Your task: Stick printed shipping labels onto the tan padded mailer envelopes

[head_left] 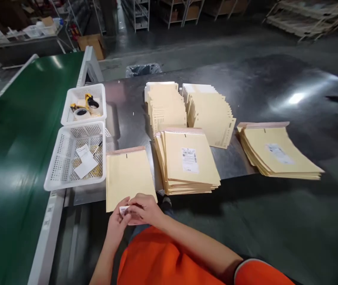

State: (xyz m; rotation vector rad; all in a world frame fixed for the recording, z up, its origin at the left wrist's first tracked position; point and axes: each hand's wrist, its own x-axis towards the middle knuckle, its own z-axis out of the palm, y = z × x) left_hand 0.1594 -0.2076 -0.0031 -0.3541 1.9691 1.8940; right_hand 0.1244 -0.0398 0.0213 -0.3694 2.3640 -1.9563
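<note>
In front of my body, my left hand (117,219) pinches one edge of a small printed label (123,211). My right hand (147,208) is closed over the label's other side, and its fingers cover much of it. A pinkish sheet shows beneath the fingers; whether it belongs to the label I cannot tell. Just beyond both hands lies a plain yellow padded envelope (130,172) at the table's near edge. To its right, a pile of padded envelopes (191,156) carries a white shipping label on top.
Another labelled envelope pile (278,152) overhangs the dark table's (130,103) edge at right. Two fanned rows of envelopes (167,105) stand behind. White baskets hold tape dispensers (82,109), papers (85,161) and a pen. A green conveyor belt (17,158) runs along the left.
</note>
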